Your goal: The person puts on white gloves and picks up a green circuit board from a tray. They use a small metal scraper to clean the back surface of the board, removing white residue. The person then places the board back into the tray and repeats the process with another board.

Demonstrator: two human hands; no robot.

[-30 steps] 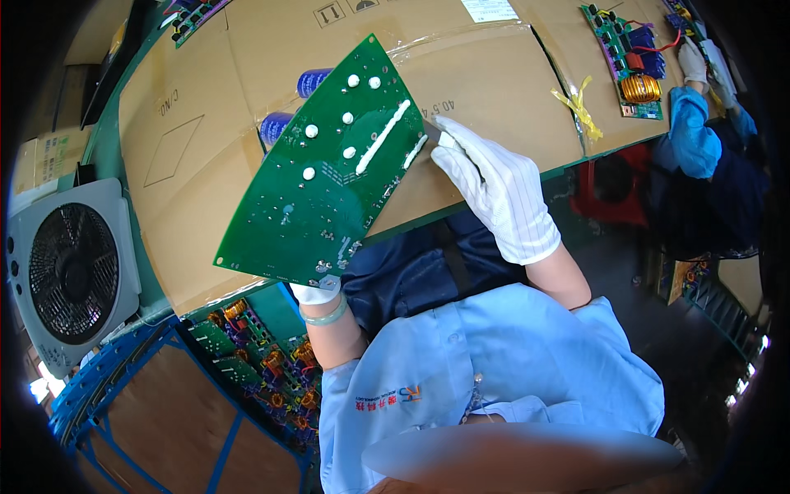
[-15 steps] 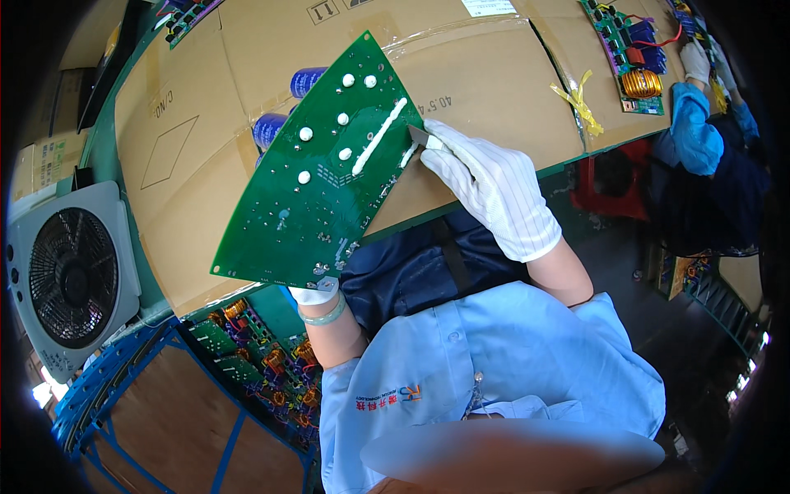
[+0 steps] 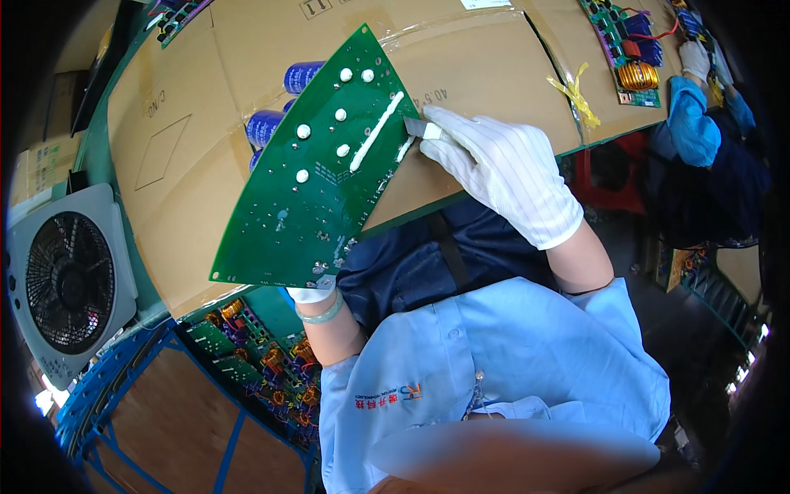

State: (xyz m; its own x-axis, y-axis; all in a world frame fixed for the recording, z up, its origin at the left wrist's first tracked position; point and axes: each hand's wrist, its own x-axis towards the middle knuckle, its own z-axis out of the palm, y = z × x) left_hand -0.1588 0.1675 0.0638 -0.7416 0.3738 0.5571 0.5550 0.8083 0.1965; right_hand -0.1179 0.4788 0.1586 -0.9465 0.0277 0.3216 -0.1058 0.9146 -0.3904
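Observation:
A large green circuit board point(image 3: 271, 218) is tilted up in front of me, its underside showing. White blobs and a long white strip point(image 3: 377, 132) of paste-like material sit on it, with a shorter white streak by the right edge. My left hand point(image 3: 313, 294), in a white glove, supports the board at its lower corner; its fingers are hidden behind it. In a striped white glove, my right hand point(image 3: 510, 169) pinches a small flat metal blade point(image 3: 418, 128) at the board's right edge, close to the short streak. Blue capacitors point(image 3: 265, 128) stick out behind the board.
Cardboard point(image 3: 177, 99) covers the bench. A grey fan point(image 3: 70, 276) stands at the left, with several populated boards point(image 3: 263, 354) below the bench edge. A yellow tie point(image 3: 576, 95) and another board point(image 3: 629, 58) lie right. A co-worker's gloved hand point(image 3: 695, 62) is at the far right.
My right hand has turned slightly, its wrist shifting right, while the blade stays near the board's edge. The board sits a touch higher in view, still held at its lower corner.

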